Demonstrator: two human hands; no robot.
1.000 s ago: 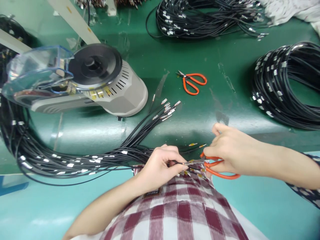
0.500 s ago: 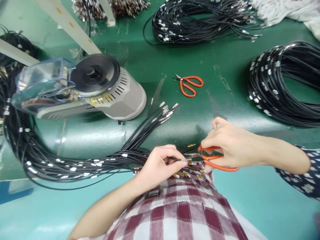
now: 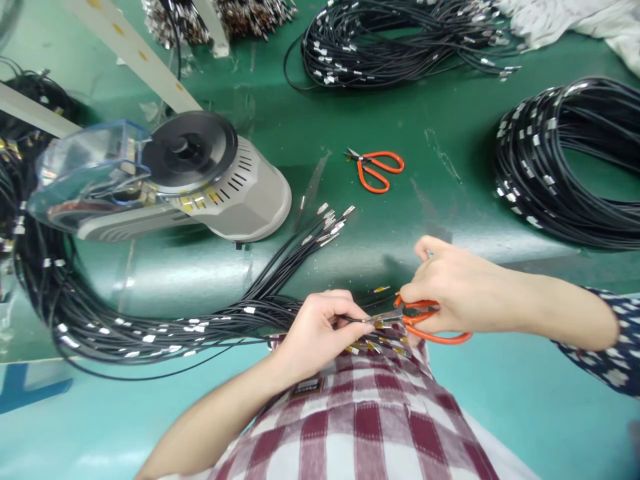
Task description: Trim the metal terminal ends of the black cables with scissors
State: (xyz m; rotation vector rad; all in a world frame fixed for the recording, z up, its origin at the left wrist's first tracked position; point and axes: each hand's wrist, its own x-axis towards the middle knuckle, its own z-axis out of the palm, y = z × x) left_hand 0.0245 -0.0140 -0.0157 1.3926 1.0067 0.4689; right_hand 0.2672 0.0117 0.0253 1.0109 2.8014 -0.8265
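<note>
My left hand (image 3: 325, 333) pinches the end of a black cable between thumb and forefinger, low in the head view at the table's front edge. In my right hand (image 3: 440, 290) is a pair of orange-handled scissors (image 3: 445, 338), fingers through the loops. The scissors' blades (image 3: 384, 316) point left and lie right at the left fingertips, around or beside the cable end; I cannot tell which. Below them several cable ends with yellowish tips (image 3: 373, 346) spread over the checked apron (image 3: 370, 427). The black cable bundle (image 3: 195, 327) runs left from under my left hand.
A second orange-handled pair of scissors (image 3: 375, 170) lies on the green table (image 3: 300, 133). At the left stands a grey tape dispenser (image 3: 250, 193) with a clear cover. Black cable coils (image 3: 530, 160) lie at the right, another coil (image 3: 345, 50) at the back, and white cloth (image 3: 550, 20) beyond.
My right hand has moved slightly left, bringing the scissors' blades closer to the left fingertips. The blades look closer together than before. My left hand has stayed in place.
</note>
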